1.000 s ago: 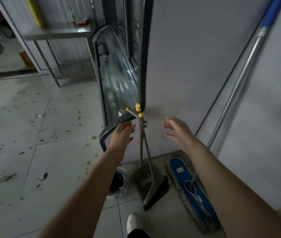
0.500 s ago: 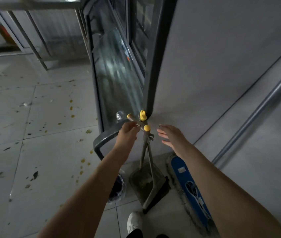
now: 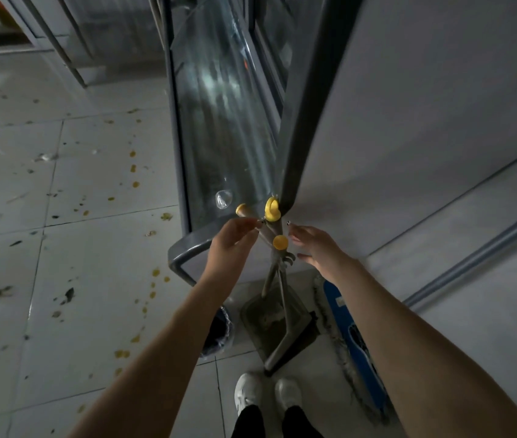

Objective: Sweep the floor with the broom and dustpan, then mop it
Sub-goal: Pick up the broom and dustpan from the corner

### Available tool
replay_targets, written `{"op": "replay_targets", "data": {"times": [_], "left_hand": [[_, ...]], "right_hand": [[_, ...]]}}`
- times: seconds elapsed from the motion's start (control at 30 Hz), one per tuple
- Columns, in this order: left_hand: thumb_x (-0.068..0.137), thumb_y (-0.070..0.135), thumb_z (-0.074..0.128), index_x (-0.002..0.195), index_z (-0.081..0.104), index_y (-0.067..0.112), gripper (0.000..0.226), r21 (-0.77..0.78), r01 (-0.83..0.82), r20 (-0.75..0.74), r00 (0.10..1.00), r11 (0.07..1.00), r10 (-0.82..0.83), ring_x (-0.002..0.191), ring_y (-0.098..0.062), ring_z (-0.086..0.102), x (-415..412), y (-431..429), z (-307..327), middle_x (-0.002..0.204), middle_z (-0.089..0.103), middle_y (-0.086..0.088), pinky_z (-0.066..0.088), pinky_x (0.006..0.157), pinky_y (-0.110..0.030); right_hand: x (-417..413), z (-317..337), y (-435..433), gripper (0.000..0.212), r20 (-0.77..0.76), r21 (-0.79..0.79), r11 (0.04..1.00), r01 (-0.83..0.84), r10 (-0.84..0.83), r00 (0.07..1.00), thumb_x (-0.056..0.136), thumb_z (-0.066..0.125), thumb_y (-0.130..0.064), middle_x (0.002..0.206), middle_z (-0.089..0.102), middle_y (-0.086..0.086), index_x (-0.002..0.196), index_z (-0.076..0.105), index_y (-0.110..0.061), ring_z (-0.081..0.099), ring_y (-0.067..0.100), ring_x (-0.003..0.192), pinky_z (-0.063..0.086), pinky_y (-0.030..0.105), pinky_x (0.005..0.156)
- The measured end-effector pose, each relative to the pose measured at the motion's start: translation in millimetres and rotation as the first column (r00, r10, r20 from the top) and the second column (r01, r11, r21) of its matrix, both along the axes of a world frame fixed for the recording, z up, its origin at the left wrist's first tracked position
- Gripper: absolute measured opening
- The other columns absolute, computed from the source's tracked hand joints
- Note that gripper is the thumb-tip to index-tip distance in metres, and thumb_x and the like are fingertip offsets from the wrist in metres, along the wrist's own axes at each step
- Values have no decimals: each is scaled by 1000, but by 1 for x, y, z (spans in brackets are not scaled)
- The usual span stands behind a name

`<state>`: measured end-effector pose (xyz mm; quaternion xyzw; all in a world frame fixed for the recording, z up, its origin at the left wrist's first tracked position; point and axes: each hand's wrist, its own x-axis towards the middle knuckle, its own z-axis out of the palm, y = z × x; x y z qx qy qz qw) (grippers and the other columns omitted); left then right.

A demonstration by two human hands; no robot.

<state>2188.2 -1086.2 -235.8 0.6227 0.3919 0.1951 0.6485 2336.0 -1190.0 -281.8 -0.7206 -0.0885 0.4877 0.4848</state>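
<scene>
Yellow-capped broom (image 3: 299, 346) and dustpan (image 3: 266, 314) lean at the glass case (image 3: 219, 121) corner, mop (image 3: 350, 339) further right of it. Step: pickup. Left hand (image 3: 230, 248) curls at one handle, grip unclear; right hand (image 3: 317, 249) spread, just beside the other. Next: close both, lift clear.

Pale tiled floor (image 3: 93, 257) flecked with yellow and dark spots (image 3: 133, 168), glossy with reflected light at its left edge. Curved-glass display case (image 3: 219, 121) in a dark grey frame, beside a plain grey wall (image 3: 487, 295). Metal table legs (image 3: 61, 49) at the far edge. Dim, cool light.
</scene>
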Motion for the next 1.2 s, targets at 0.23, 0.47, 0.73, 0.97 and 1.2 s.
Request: {"op": "replay_targets", "data": {"times": [0.23,0.47,0.73,0.97,1.2], "left_hand": [[90,6,56,88,62,27,22,-60,-42,35,998,997,44,87,-6,63,2,1,-10,92,68,7,51,82,-27],[90,5,55,89,62,26,22,-65,-19,41,999,998,22,86,-1,63,8,7,-19,93,68,9,51,81,-22],[91,7,55,93,61,24,19,-44,12,24,1000,999,-11,90,-6,62,8,5,-22,97,67,5,49,79,-22],[91,6,54,90,61,24,20,-45,16,9,1000,999,-15,87,-6,60,8,1,-14,93,66,8,49,84,-29],[91,7,55,90,62,23,18,-11,73,-1,997,997,-73,89,-6,61,10,-5,-3,93,66,7,49,87,-31]], "right_hand": [[4,-24,13,44,21,-87,984,-157,159,987,83,57,-59,117,63,8,110,57,-24,52,32,119,43,42,100],[3,-37,30,45,34,-49,980,-191,192,981,91,52,-47,91,65,5,113,58,-8,61,20,88,49,28,73],[5,-46,19,22,103,-28,986,-166,168,980,91,55,-38,86,66,0,98,60,-17,62,13,79,45,20,63],[12,-42,-16,35,187,17,999,-42,38,982,82,55,-59,81,69,-10,90,65,-26,63,13,84,43,23,69],[19,-19,-43,59,171,61,997,-49,37,984,70,63,-62,109,66,3,110,63,-18,60,21,105,45,39,97]]}}
